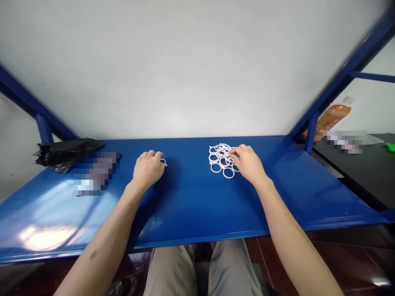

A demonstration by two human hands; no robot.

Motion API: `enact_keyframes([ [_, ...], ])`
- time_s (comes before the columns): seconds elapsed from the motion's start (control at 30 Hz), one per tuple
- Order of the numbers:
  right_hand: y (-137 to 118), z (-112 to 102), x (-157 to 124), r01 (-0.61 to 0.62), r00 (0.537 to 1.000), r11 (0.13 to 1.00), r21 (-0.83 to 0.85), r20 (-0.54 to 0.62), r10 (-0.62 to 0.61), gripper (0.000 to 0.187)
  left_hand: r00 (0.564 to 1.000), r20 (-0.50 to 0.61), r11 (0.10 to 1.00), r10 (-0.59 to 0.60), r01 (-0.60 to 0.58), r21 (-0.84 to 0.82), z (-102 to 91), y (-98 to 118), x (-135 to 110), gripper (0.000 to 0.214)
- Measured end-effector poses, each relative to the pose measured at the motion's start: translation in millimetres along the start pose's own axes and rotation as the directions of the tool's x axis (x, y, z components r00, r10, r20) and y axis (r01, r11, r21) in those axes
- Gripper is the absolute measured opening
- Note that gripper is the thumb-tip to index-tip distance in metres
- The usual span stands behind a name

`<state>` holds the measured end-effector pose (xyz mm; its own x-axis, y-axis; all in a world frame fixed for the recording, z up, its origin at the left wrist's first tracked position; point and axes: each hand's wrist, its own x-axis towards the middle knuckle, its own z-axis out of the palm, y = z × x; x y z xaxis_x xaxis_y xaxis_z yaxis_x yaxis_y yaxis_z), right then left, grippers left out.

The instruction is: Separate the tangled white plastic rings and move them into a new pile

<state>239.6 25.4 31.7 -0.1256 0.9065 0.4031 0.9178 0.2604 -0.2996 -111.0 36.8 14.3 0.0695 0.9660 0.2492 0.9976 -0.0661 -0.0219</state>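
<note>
A loose pile of white plastic curtain rings (pixel 216 167), each with a small knob or eyelet, lies on the blue table right of centre. My right hand (pixel 251 164) reaches over the pile's right side. Its thumb and forefinger are pinched together on a ring in the pile, and the hand hides some of the rings. Well to the left, my left hand (pixel 148 168) rests low over the table with its fingers curled. A single white curtain ring (pixel 163 162) pokes out from beneath its fingers on the right; most of that ring is hidden by the hand.
The blue table (pixel 197 209) backs onto a pale wall. A crumpled black plastic bag (pixel 70 149) and a blurred-out dark item (pixel 100 172) lie on the left. Blue frame bars slant up on both sides. An orange drink bottle (pixel 333 117) stands on a black surface (pixel 361 168) to the right.
</note>
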Motion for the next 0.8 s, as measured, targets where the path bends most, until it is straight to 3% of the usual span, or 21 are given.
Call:
enact_keyframes([
  [0.27,3.1,4.5,0.2,-0.001,0.993,1.0,0.003,0.116,0.001,0.016,0.994,0.066,0.992,0.088,-0.082,-0.097,4.5,0.6,2.8,0.044],
  [0.57,3.4,4.4,0.4,0.015,0.995,1.0,0.024,0.1,-0.017,0.018,0.991,0.07,0.978,0.118,-0.103,-0.181,-1.1,-4.4,0.4,0.05],
  [0.8,1.1,5.5,0.0,0.034,0.999,0.997,0.073,0.027,-0.036,0.019,0.991,0.036,0.961,0.13,-0.117,-0.252,5.1,-4.0,-0.2,0.049],
])
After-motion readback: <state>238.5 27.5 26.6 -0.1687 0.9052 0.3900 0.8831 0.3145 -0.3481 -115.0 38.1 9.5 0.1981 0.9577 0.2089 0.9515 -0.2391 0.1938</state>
